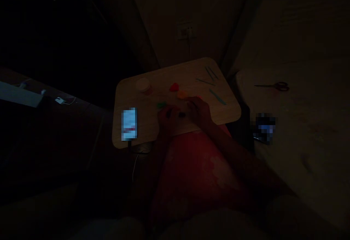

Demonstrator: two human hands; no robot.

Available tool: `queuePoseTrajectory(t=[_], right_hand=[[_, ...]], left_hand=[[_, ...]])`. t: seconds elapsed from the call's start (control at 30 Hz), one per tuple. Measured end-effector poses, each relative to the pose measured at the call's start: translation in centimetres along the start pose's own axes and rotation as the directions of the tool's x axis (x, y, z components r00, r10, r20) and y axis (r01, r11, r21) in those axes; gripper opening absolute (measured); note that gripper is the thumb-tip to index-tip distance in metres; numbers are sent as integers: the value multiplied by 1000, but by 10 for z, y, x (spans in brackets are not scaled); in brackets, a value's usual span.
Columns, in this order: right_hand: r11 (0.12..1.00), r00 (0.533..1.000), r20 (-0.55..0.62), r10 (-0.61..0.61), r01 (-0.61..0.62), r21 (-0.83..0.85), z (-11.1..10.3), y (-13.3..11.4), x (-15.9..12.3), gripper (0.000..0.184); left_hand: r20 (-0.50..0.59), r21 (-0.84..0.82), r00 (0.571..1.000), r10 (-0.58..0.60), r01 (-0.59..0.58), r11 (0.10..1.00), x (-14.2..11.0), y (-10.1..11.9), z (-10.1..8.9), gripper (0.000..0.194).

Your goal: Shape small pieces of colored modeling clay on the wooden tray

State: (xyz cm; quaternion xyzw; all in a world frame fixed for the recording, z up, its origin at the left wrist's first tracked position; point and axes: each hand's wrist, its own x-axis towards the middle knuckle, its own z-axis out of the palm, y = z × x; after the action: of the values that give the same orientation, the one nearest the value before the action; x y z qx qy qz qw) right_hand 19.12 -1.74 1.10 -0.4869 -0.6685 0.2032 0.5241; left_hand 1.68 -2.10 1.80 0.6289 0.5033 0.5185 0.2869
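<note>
The scene is very dark. Both my hands rest on a small light wooden lap table. My left hand and my right hand are curled close together around a small dark piece near the front edge. A green lump lies just left of them. Just beyond the hands sit an orange lump and a red lump. Whether the fingers grip the dark piece is too dim to tell.
A lit phone with a cable lies on the table's left front. A small round tub stands at the back left, thin teal tools at the right. Scissors and a dark object lie on the bed at right.
</note>
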Motion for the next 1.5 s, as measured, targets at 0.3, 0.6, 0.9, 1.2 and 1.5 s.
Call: queuePoseTrajectory(t=[0.3, 0.6, 0.9, 1.2, 1.5], right_hand=[[999, 1000, -7, -5, 5, 40, 0, 0, 1, 32], [996, 997, 55, 59, -63, 65, 5, 7, -3, 20], [988, 997, -5, 75, -73, 132, 2, 1, -4, 16], [987, 995, -31, 92, -87, 134, 0, 2, -2, 38], [978, 987, -50, 150, -141, 153, 2, 5, 0, 43]], left_hand=[[-85, -1, 996, 28, -28, 1000, 5, -7, 4, 21], [-75, -55, 997, -23, 19, 998, 4, -11, 4, 31], [-63, -125, 996, -59, 51, 991, 3, -5, 5, 17], [-2, -7, 997, 80, -80, 997, 4, -7, -1, 17], [325, 217, 928, 184, -263, 940, 2, -5, 4, 41]])
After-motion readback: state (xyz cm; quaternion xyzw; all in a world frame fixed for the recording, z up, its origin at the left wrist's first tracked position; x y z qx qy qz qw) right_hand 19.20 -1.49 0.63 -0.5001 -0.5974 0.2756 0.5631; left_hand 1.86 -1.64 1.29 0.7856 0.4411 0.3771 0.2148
